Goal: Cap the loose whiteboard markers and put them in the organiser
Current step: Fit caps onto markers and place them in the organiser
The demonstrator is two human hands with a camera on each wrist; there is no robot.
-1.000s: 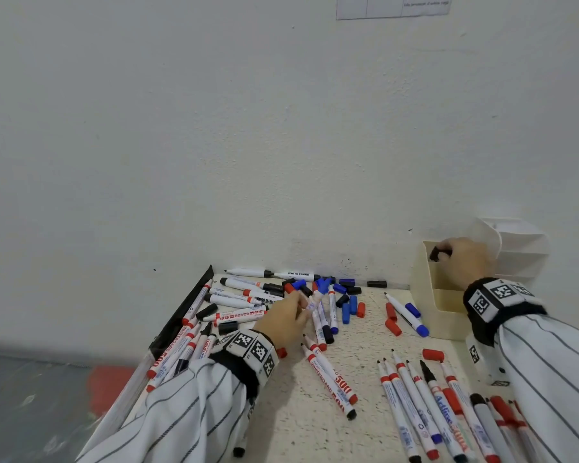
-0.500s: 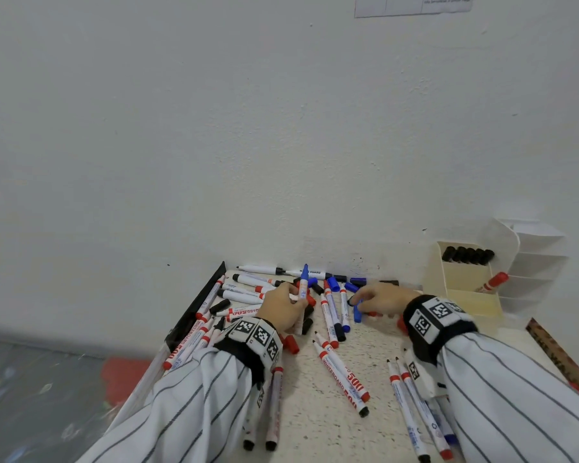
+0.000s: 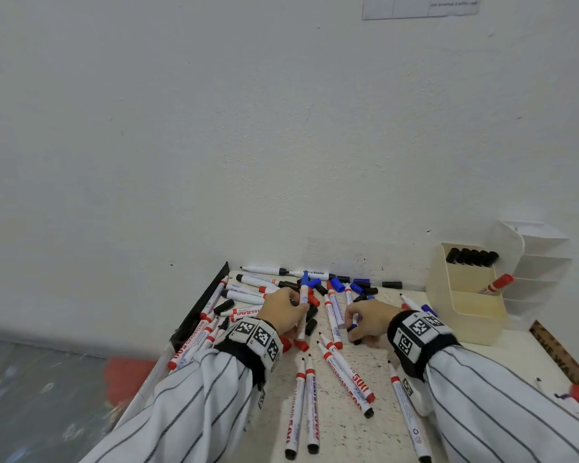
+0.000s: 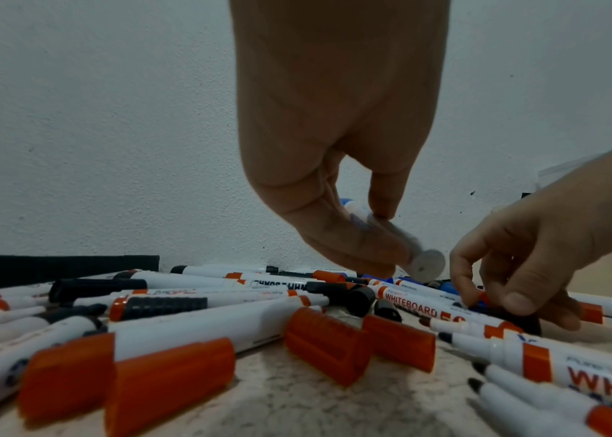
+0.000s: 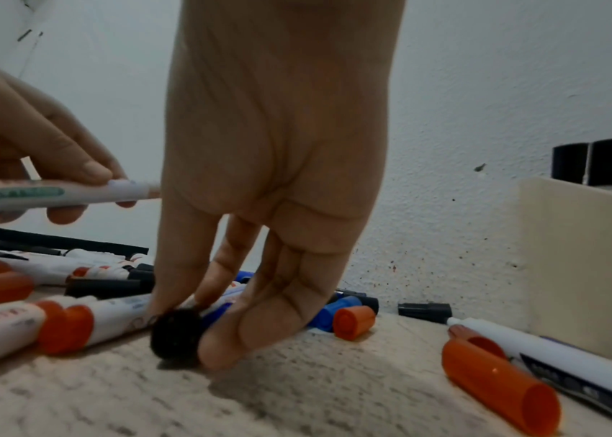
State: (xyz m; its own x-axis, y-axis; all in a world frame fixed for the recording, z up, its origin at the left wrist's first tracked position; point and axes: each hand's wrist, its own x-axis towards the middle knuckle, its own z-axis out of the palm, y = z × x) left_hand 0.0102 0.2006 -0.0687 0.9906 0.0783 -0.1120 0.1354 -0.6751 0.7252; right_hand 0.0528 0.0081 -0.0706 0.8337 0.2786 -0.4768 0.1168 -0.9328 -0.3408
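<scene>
Blue-tipped marker (image 3: pixel 303 304) pinched upright in my left hand (image 3: pixel 283 310), nib clear for capping. Right hand (image 3: pixel 368 320) pinches a black cap (image 5: pixel 176 337) off the tabletop (image 3: pixel 358 432); colour mismatch likely.

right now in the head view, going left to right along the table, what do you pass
black table edge strip → left hand holding a blue whiteboard marker → right hand on a black cap → cream organiser → white slotted organiser
</scene>
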